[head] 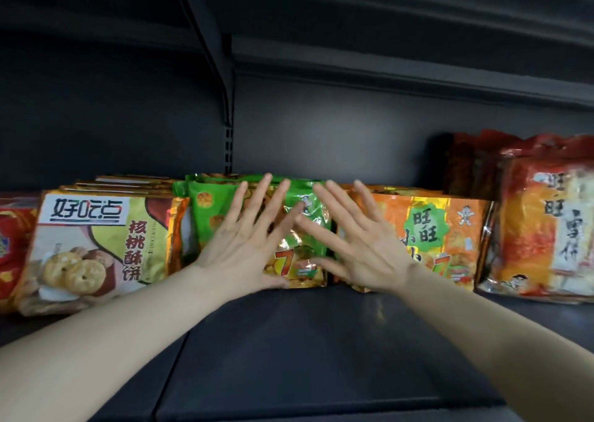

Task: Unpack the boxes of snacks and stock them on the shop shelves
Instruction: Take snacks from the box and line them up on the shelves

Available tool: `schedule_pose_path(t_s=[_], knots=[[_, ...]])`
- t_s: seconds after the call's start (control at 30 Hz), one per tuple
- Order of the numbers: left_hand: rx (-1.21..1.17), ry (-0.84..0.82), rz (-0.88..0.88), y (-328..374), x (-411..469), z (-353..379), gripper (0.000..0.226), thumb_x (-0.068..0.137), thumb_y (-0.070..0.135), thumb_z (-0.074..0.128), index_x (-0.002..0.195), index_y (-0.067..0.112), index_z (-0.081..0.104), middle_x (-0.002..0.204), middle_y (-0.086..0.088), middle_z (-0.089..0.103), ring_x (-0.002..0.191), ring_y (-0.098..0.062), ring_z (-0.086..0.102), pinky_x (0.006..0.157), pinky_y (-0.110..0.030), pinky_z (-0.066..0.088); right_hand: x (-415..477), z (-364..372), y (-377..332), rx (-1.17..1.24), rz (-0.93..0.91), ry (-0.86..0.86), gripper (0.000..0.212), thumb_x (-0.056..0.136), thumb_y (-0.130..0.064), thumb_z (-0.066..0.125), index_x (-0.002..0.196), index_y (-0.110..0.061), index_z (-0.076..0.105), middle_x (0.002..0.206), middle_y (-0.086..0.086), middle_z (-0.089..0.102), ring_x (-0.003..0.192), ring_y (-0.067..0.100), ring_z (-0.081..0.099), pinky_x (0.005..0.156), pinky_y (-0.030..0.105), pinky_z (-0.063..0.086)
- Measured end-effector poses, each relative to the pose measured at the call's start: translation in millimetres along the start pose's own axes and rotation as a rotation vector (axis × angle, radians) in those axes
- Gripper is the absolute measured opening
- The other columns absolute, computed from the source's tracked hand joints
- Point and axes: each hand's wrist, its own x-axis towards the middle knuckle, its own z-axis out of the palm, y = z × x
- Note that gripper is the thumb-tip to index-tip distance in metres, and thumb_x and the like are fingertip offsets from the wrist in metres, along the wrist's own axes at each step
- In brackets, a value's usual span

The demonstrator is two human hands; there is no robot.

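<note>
Left hand, right hand flat against green snack bag, seemingly pressing (grips wide, splayed).

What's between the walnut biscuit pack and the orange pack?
Head view: the green packs stand between them, with the left hand and right hand flat against the front one.

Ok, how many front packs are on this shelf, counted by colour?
Red pack: 1
Yellow pack: 1
Green pack: 1
Orange pack: 1
Red-and-white pack: 1
Total: 5
</note>
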Motion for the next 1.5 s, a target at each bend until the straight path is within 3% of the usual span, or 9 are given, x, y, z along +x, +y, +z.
schedule_pose_path(t_s=[0.27, 0.5, 0.67, 0.8, 0.9, 1.0, 1.17, 1.3, 1.5], knots=[[0.137, -0.026, -0.022, 18, 29, 20, 0.113, 0.074, 0.092, 0.023, 0.152, 0.023, -0.022, 0.156, -0.015, -0.031, 0.143, -0.039, -0.028, 0.109, -0.071, -0.002, -72, 13, 62, -0.194, 0.28, -0.291, 0.086, 0.09, -0.077, 0.036, 0.158, -0.028, 0.019, 0.162, 0.025, 0.016, 0.148, 0.047, 0.014, 0.108, 0.076, 0.016], [0.134, -0.033, 0.041, 14, 27, 21, 0.106, 0.076, 0.091, 0.018, 0.157, 0.025, 0.001, 0.163, -0.013, -0.008, 0.149, -0.039, -0.008, 0.109, -0.072, 0.007, -73, 32, 65, -0.083, 0.276, -0.234, 0.082, 0.093, -0.073, 0.03, 0.158, -0.027, 0.015, 0.161, 0.025, 0.016, 0.149, 0.045, 0.014, 0.108, 0.074, 0.018], [0.031, 0.034, -0.094, -13, 49, -3, 0.107, 0.077, 0.09, 0.016, 0.156, 0.018, 0.017, 0.163, -0.013, 0.012, 0.149, -0.032, 0.013, 0.117, -0.058, 0.018, -18, 18, 77, -0.077, 0.31, -0.074, 0.067, 0.097, -0.064, 0.031, 0.147, -0.021, 0.043, 0.148, 0.022, 0.041, 0.139, 0.04, 0.038, 0.109, 0.063, 0.027], [-0.123, -0.212, -0.327, -41, 78, -12, 0.119, 0.065, 0.098, 0.018, 0.155, 0.022, 0.016, 0.163, -0.011, 0.01, 0.149, -0.033, 0.012, 0.119, -0.049, 0.015, 9, 22, 78, -0.099, 0.517, -0.203, 0.063, 0.096, -0.066, 0.027, 0.113, -0.015, 0.061, 0.102, 0.011, 0.062, 0.092, 0.036, 0.059, 0.074, 0.045, 0.049], [-0.237, -0.442, -0.341, -47, 88, -7, 0.123, 0.058, 0.101, 0.02, 0.156, 0.027, 0.01, 0.164, -0.007, 0.007, 0.148, -0.033, 0.016, 0.117, -0.051, 0.019, 1, 28, 73, -0.074, 0.535, -0.234, 0.063, 0.097, -0.065, 0.027, 0.09, -0.015, 0.064, 0.077, 0.007, 0.064, 0.074, 0.034, 0.064, 0.054, 0.034, 0.045], [-0.241, -0.519, -0.304, -49, 89, -7, 0.121, 0.059, 0.1, 0.022, 0.156, 0.027, 0.015, 0.161, -0.002, 0.021, 0.143, -0.028, 0.031, 0.113, -0.047, 0.029, -2, 28, 70, -0.06, 0.509, -0.201, 0.065, 0.098, -0.064, 0.028, 0.08, -0.013, 0.066, 0.069, 0.006, 0.064, 0.065, 0.031, 0.065, 0.047, 0.028, 0.037], [-0.235, -0.509, -0.29, -49, 86, -16, 0.117, 0.062, 0.099, 0.025, 0.155, 0.027, 0.02, 0.16, -0.001, 0.025, 0.142, -0.027, 0.034, 0.113, -0.048, 0.029, 3, 27, 72, -0.072, 0.522, -0.141, 0.068, 0.096, -0.066, 0.026, 0.078, -0.017, 0.069, 0.067, 0.005, 0.065, 0.065, 0.031, 0.066, 0.047, 0.027, 0.033], [-0.162, -0.312, -0.221, -53, 69, -30, 0.116, 0.064, 0.096, 0.023, 0.156, 0.025, 0.016, 0.162, 0.001, 0.02, 0.147, -0.021, 0.023, 0.121, -0.046, 0.015, 21, 21, 66, -0.085, 0.529, -0.102, 0.062, 0.098, -0.065, 0.026, 0.088, -0.019, 0.068, 0.074, 0.003, 0.067, 0.073, 0.03, 0.066, 0.05, 0.031, 0.042], [-0.044, -0.086, -0.186, -79, 2, -56, 0.112, 0.072, 0.092, 0.018, 0.155, 0.017, 0.017, 0.162, -0.002, 0.019, 0.15, -0.02, 0.011, 0.123, -0.041, 0.008, 78, 9, 10, 0.055, 0.396, 0.024, 0.056, 0.104, -0.054, 0.031, 0.114, -0.014, 0.067, 0.108, 0.01, 0.07, 0.098, 0.035, 0.065, 0.082, 0.044, 0.048]])
